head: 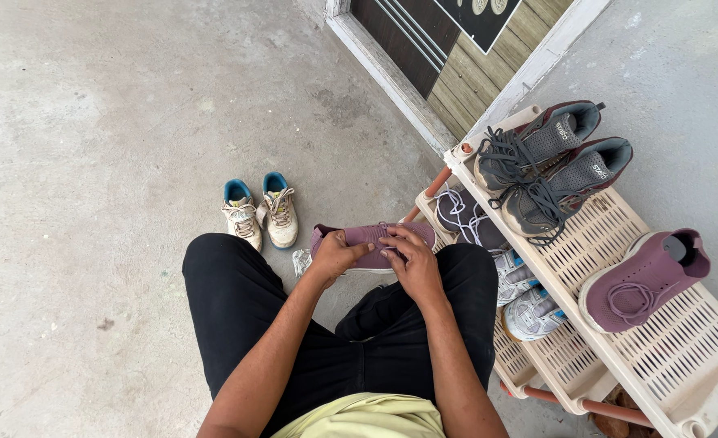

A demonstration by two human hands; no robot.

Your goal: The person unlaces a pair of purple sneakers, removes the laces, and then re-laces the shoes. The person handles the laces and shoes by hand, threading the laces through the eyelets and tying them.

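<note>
Right now the mauve shoe [359, 238] lies across the person's knees with its long axis running left to right, toe end toward the shoe rack [619, 243], and both hands are on it: the left hand [336, 258] is wrapped around its heel half, while the right hand [412, 264] rests over the lacing, its fingers [395, 241] curled shut on the laces. Neither hand is nearer; each touches the shoe. Open concrete floor [91, 203] lies to the left past the small pair of sneakers [262, 212], while the rack's edge crowds the right knee.

Left hand [336, 256], right hand [412, 261] together, fingers curled, forearms converging.
</note>
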